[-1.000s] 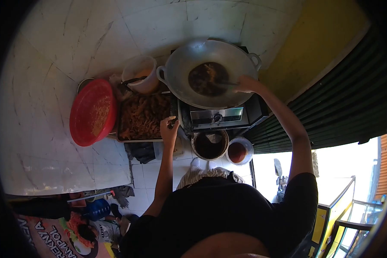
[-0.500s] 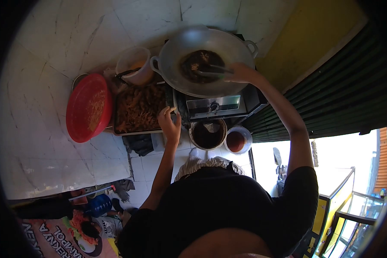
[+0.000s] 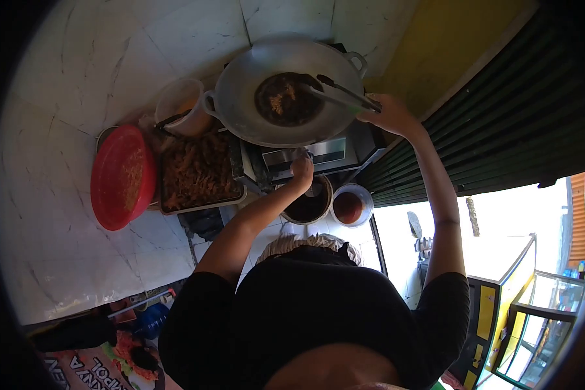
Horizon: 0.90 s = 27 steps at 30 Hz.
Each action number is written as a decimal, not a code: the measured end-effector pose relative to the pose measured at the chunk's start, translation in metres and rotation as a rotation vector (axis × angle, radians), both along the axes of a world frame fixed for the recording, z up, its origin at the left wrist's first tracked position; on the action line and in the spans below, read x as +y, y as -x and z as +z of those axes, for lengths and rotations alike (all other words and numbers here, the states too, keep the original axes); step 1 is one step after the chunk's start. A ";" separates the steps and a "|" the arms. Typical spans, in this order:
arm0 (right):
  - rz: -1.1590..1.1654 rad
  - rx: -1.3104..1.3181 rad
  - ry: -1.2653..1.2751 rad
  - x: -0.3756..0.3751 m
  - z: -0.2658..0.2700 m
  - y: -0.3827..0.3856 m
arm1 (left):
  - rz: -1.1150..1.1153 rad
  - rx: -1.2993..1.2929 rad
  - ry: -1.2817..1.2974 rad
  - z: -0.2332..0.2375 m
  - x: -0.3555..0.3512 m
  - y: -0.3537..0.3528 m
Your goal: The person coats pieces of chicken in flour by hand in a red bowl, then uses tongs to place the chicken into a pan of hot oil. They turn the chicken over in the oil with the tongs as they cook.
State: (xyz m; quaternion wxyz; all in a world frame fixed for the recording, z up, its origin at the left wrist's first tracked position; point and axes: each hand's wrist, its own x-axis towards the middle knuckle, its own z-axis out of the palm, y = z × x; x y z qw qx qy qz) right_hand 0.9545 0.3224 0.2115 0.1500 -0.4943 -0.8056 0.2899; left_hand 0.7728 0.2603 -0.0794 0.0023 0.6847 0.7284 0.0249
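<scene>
A large metal wok (image 3: 240,110) with dark oil and light brown pieces sits on a stove (image 3: 337,153). My right hand (image 3: 390,116), right of the wok, is closed on the handle end of metal tongs (image 3: 335,99), whose dark tips are apart over the oil. My left hand (image 3: 302,170) is closed at the knob on the stove's front panel, below the wok; the fingers partly cover the knob. A tray of browned food pieces (image 3: 198,172) lies left of the stove.
A red basin (image 3: 117,185) and a clear tub (image 3: 182,101) stand at the left. Below the stove are a dark-filled bucket (image 3: 307,205) and a white bucket with reddish liquid (image 3: 351,207). A glass case (image 3: 539,325) is at the lower right.
My left hand has moved right from above the tray to the stove knob; the pale piece it held is no longer seen. My right hand has drawn back rightward, and the tongs have opened.
</scene>
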 end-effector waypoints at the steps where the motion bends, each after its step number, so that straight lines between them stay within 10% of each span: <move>1: -0.006 -0.001 -0.005 -0.002 0.000 -0.004 | 0.003 0.196 0.053 -0.004 0.007 -0.003; 13: -0.110 0.024 -0.061 0.000 0.005 -0.031 | -0.158 0.833 -0.136 -0.039 0.008 -0.013; 19: -0.031 0.037 0.041 0.018 0.003 -0.010 | -0.134 -0.265 -0.015 0.046 -0.043 0.003; 27: 0.098 -0.082 -0.165 0.047 -0.037 0.020 | -0.017 -0.620 0.008 0.092 -0.116 0.086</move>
